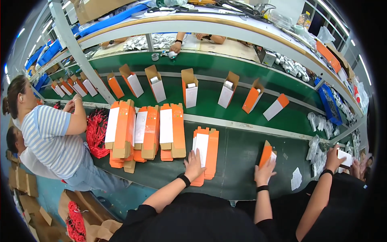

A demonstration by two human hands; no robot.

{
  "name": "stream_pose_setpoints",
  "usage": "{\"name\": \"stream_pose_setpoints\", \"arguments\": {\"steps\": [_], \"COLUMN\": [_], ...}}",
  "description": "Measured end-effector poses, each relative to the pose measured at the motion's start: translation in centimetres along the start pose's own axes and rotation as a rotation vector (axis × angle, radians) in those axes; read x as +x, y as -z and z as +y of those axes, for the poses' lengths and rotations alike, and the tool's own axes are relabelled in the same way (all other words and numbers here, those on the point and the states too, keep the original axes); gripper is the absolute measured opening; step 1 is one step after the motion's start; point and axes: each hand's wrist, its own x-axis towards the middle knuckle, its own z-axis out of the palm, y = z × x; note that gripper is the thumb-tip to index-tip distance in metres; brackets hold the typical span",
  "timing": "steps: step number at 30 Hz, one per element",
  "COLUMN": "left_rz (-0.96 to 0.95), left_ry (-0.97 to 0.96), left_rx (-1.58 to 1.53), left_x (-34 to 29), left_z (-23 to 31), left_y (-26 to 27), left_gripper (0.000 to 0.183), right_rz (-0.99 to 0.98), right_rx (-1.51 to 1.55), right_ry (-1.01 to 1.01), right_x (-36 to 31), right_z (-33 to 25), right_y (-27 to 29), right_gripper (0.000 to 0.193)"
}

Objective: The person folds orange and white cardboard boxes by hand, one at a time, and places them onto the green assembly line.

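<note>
My left hand lies with spread fingers on the near left edge of a small stack of flattened orange-and-white cartons. Farther right on the bench, my right hand is around the lower end of an orange-and-white carton that has been opened into a box. Its brown flap points up and away from me, and my palm hides part of it. Left of the small stack stand taller piles of flattened cartons.
Opened cartons stand in a row on the green conveyor. A person in a striped shirt works at left beside red cords. At right another person's hand holds a white box. Clear plastic-wrapped parts and a paper slip lie nearby.
</note>
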Motion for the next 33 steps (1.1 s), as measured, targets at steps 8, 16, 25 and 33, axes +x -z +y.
{"name": "stream_pose_setpoints", "arguments": {"steps": [8,16,25,33], "left_rz": [0.072,0.106,0.206,0.214], "left_ry": [-0.117,0.01,-0.41,-0.573], "left_rx": [-0.141,-0.511,-0.208,-0.14], "left_x": [-0.7,-0.1,-5.6,-7.4], "left_z": [-0.2,2.4,6.5,7.9], "left_y": [-0.8,3.0,7.0,7.9], "left_gripper": [0.104,0.116,0.125,0.12], "right_rz": [-0.459,-0.74,-1.055,-1.463], "right_rx": [1.06,1.401,1.552,1.241], "right_ry": [0.169,0.346,0.06,0.119], "right_x": [-3.0,-6.4,1.2,2.9], "right_z": [-15.6,-14.8,-9.4,-8.4], "right_y": [-5.5,3.0,14.0,14.2], "right_gripper": [0.044,0.016,0.027,0.021]}}
